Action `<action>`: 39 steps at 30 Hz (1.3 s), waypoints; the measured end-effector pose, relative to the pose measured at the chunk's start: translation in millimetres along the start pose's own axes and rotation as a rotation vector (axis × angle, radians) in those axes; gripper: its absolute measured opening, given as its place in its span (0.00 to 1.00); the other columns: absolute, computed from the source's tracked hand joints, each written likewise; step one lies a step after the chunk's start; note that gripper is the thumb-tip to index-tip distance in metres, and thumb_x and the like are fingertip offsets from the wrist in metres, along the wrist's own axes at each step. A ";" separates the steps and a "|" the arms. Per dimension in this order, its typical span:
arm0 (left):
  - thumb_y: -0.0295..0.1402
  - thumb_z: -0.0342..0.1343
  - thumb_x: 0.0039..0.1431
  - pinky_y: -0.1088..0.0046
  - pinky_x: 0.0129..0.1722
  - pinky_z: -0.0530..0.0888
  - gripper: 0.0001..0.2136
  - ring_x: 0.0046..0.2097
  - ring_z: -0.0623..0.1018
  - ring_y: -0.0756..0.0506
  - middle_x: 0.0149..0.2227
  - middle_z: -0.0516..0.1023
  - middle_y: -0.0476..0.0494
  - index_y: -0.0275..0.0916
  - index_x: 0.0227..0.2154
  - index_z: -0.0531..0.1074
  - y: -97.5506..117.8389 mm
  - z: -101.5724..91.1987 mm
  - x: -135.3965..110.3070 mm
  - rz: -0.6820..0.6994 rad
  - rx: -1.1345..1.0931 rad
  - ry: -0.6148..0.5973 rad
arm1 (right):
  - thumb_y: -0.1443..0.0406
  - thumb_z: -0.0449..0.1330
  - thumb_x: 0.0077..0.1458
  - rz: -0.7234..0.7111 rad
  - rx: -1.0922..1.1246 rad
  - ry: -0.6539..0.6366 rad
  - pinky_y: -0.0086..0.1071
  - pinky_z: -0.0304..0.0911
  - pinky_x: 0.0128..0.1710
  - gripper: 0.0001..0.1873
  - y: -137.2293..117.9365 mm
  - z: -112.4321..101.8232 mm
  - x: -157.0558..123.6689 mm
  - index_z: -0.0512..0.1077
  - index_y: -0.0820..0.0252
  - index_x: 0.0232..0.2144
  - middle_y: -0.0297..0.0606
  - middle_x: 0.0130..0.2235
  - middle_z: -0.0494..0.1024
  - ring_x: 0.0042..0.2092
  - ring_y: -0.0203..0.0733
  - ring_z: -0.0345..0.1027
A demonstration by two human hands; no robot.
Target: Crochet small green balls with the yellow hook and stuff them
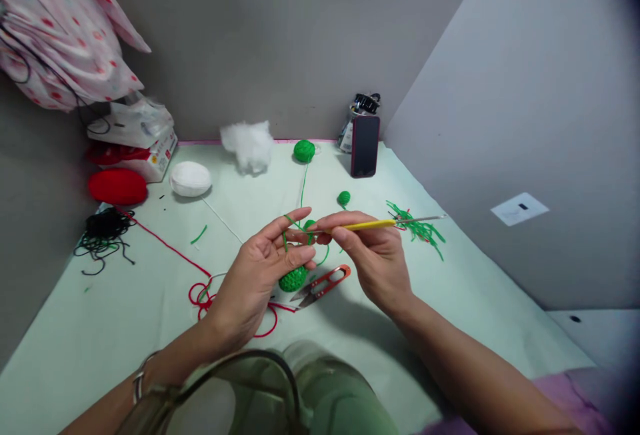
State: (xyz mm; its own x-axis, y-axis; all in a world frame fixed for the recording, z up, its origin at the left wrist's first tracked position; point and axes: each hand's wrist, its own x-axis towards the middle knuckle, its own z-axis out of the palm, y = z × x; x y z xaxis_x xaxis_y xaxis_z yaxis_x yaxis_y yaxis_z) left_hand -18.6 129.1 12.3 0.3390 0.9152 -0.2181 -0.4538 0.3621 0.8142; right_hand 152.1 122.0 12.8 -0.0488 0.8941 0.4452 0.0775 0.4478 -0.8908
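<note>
above the near middle of the table [480,301], the curled left hand [260,263] is pinching a green crochet piece [293,279] and tensioning yarn [303,185] while the closed right hand [379,255] is gripping a hook [370,225], seemingly mid-stitch and probably needing to draw yarn through.

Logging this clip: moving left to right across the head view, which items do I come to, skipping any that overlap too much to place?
Red yarn ball, white yarn ball, white fluff, green crocheted piece in the left hand, small green ball, phone, green yarn snippets, white wall plate.
</note>
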 end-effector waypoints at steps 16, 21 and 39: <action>0.31 0.73 0.54 0.85 0.38 0.70 0.15 0.32 0.73 0.55 0.27 0.76 0.53 0.43 0.46 0.85 1.3 -6.5 4.3 -0.005 -0.003 0.056 | 0.65 0.61 0.67 -0.022 0.068 0.079 0.35 0.75 0.34 0.08 2.0 -9.5 5.5 0.81 0.56 0.38 0.37 0.36 0.82 0.33 0.39 0.75; 0.31 0.74 0.52 0.81 0.46 0.71 0.23 0.38 0.77 0.53 0.30 0.78 0.54 0.47 0.52 0.82 -5.4 -0.4 -1.1 0.022 -0.005 0.076 | 0.69 0.61 0.67 -0.269 -0.305 -0.051 0.37 0.76 0.39 0.10 3.6 -1.7 -4.9 0.82 0.55 0.43 0.40 0.40 0.83 0.39 0.41 0.77; 0.28 0.68 0.59 0.84 0.38 0.76 0.12 0.32 0.78 0.55 0.38 0.82 0.48 0.40 0.46 0.84 -0.6 -1.3 3.2 -0.109 -0.117 -0.004 | 0.64 0.64 0.66 0.067 0.145 0.020 0.32 0.75 0.37 0.07 7.2 2.3 2.1 0.84 0.53 0.40 0.35 0.42 0.86 0.36 0.36 0.77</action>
State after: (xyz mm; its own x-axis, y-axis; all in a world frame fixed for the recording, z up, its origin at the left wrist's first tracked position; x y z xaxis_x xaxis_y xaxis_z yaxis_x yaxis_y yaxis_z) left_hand -18.4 132.0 10.4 0.3945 0.8687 -0.2995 -0.5070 0.4776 0.7175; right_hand 150.2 127.0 7.0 -0.0288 0.9226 0.3846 -0.0649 0.3822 -0.9218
